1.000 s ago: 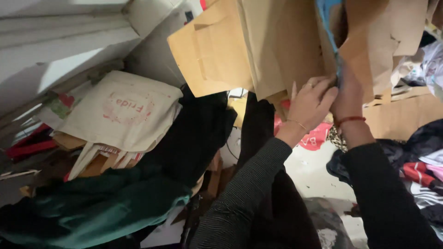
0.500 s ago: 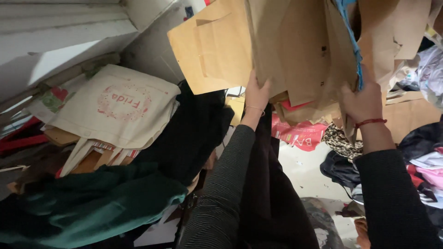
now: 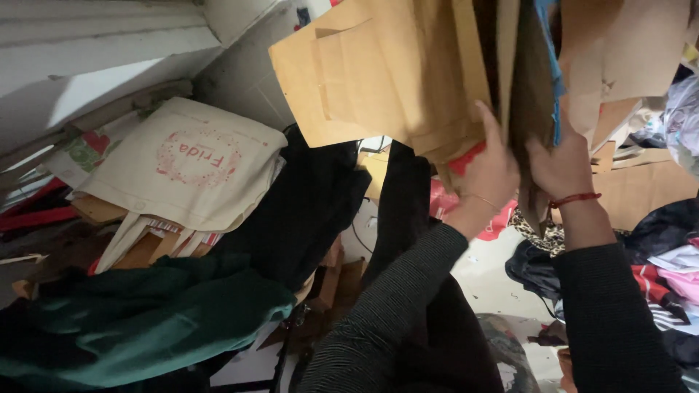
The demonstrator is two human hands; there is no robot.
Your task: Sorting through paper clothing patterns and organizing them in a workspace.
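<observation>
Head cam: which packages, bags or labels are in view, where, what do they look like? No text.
Brown envelopes: flat paper stack held up top centre by left hand and right hand.
Tote bag: cream cloth, left, lying flat, red round print.
Red bag: plastic, behind left hand, mostly hidden.
Cardboard: brown flat sheet, right.
</observation>
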